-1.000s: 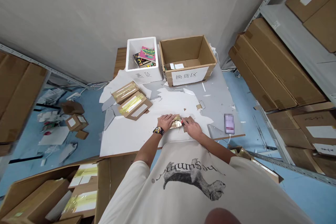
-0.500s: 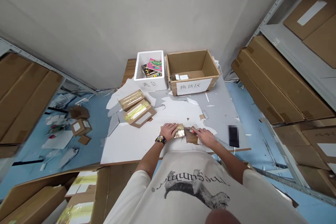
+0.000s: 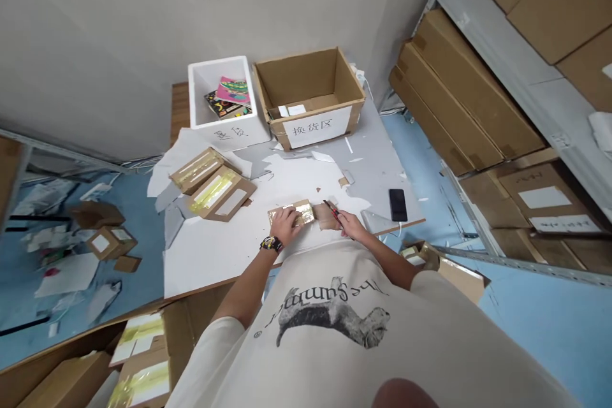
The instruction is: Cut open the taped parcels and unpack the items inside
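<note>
The tape-wrapped cardboard box lay on the table's near side, the left hand's fingers draped across it, their grip unclear. The right hand, fingers clamped around a red-and-black cutter, had drawn farther away within the last second, leaving the blade apparently clear of the box.

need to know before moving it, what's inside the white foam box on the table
Inside the white foam box, a pink booklet lies partly over a black patterned booklet. The covered part of the black one and anything beneath both can't be seen.
</note>
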Demonstrator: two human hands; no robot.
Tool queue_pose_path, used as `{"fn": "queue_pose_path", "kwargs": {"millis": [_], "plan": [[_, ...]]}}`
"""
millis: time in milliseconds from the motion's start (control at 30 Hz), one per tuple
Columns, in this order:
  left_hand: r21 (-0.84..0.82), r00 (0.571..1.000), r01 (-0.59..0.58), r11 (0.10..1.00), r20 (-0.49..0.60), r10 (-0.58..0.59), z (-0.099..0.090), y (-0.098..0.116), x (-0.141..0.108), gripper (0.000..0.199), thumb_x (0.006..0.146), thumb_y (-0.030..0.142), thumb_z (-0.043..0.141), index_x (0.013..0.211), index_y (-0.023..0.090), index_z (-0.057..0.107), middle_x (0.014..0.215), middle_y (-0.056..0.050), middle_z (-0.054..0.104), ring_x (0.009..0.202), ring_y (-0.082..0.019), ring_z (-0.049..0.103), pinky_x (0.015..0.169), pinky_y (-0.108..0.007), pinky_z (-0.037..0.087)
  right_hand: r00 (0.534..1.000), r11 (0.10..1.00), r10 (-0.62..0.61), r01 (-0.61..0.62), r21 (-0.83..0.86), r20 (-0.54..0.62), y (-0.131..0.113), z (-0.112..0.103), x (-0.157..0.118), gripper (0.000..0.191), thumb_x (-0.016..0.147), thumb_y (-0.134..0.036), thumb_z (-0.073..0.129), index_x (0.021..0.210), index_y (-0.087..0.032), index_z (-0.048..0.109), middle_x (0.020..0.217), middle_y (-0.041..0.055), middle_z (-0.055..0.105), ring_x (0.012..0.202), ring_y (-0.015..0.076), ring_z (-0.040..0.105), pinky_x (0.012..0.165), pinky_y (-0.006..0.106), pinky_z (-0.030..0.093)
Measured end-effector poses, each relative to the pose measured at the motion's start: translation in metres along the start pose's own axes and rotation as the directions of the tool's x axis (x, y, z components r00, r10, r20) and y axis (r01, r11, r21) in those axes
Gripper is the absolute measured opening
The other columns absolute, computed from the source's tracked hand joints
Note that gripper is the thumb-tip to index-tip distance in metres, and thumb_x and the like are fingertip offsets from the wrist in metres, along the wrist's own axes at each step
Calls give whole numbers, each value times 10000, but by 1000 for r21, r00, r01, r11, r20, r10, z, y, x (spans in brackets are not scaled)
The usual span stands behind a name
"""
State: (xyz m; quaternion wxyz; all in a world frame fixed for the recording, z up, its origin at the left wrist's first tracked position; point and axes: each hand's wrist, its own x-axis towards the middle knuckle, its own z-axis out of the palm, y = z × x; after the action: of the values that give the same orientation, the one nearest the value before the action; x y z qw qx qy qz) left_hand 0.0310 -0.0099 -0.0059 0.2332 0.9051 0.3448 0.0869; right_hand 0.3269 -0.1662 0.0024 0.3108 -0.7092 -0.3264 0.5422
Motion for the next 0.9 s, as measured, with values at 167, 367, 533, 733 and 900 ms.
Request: {"fn": "queue_pose_path", "kwargs": {"millis": [167, 367, 533, 733, 900], "plan": [[-27, 1000, -15, 1000, -8, 15, 2, -2, 2, 436, 1036, 437, 674, 1429, 251, 708, 1465, -174, 657, 1377, -402, 593, 1282, -621, 410, 987, 984, -105, 85, -154, -124, 4, 3, 10, 429, 1165, -343, 425, 1489, -225, 680, 978, 39, 807, 732, 189, 733, 743, 286, 620], [-34, 998, 27, 999, -52, -29, 11, -5, -4, 444, 1051, 441, 649, 1455, 267, 705, 1496, -165, 633, 1441, -406, 569, 1331, -623, 366, 954, 779, -283, 166, -605, -103, 12, -9, 31, 490, 1088, -244, 655, 1575, -189, 658, 1472, 172, 728, 1353, 306, 644, 1220, 420, 490], [-43, 999, 23, 999, -44, -25, 11, -8, -5, 452, 1053, 441, 635, 1466, 277, 711, 1507, -162, 630, 1449, -408, 573, 1321, -618, 390, 841, 807, -237, -108, -581, -486, 36, -62, 24, 505, 1129, -287, 547, 1607, -158, 643, 1638, 198, 602, 1495, 337, 477, 1318, 482, 363], [-34, 997, 35, 999, -61, -37, 12, -4, -7, 469, 1051, 431, 617, 1481, 266, 707, 1514, -173, 628, 1445, -412, 571, 1319, -626, 388, 624, 784, 39, -503, -363, -781, 74, -122, -2, 635, 1104, -301, 535, 1661, 5, 539, 1793, 345, 341, 1578, 479, 272, 1302, 687, 233], [-27, 997, 9, 1000, -75, -11, 15, -7, -8, 447, 1056, 435, 616, 1456, 256, 706, 1502, -181, 633, 1440, -410, 573, 1311, -627, 383, 787, 761, -53, -367, -535, -615, 63, -105, 15, 546, 1121, -361, 542, 1617, -143, 616, 1723, 235, 497, 1544, 404, 365, 1299, 600, 317]]}}
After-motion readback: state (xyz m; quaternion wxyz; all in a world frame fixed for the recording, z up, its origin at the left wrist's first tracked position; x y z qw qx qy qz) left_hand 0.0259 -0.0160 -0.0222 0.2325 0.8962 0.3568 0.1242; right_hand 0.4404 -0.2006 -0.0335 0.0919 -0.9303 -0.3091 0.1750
